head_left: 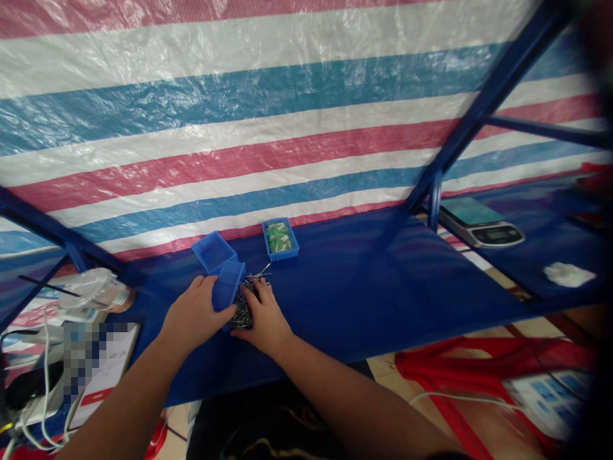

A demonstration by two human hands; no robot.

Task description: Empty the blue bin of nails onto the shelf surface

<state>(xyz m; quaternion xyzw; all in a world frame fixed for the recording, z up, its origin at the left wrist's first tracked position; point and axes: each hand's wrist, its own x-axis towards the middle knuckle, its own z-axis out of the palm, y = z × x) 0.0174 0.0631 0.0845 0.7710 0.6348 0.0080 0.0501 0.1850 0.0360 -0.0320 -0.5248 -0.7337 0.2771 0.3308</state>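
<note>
My left hand (197, 313) grips a blue plastic bin (228, 281), which is tilted on its side toward the right. Against the bin's open side lies a heap of thin silver metal pins (243, 314), some sticking out at the top; I cannot tell if they are nails or rivets. My right hand (265, 318) cups this heap with curved fingers, thumb nearest me. Just behind the tilted bin sits another blue bin (214, 251) with nothing visible in it. To its right, a third blue bin (286, 255) contains green and clear packets.
The blue table (354, 287) backs onto a striped plastic sheet (268, 153). Blue metal posts (435, 198) rise at both sides. A digital scale (483, 223) and white crumpled material (569, 275) lie right. At left are a clear tub (93, 291), a tablet-like screen (103, 377) and cables.
</note>
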